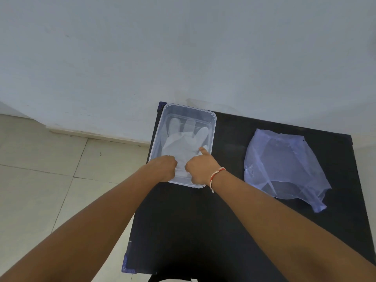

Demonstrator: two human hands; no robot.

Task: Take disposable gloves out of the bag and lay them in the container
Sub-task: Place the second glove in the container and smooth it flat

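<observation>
A clear plastic container (212,119) stands on the far left part of a black table (203,231). Inside it lies a translucent white disposable glove (183,139), flat, fingers pointing away from me. My left hand (165,168) is curled at the container's near edge, its fingers closed on the glove's cuff. My right hand (200,169) is beside it, also gripping the cuff, with one finger stretched out over the glove. A bluish see-through plastic bag (284,165) lies crumpled on the right of the table, apart from both hands.
The table stands against a white wall (183,47). Tiled floor (50,159) shows to the left, below the table's left edge. A red and white thread band is on my right wrist (216,176).
</observation>
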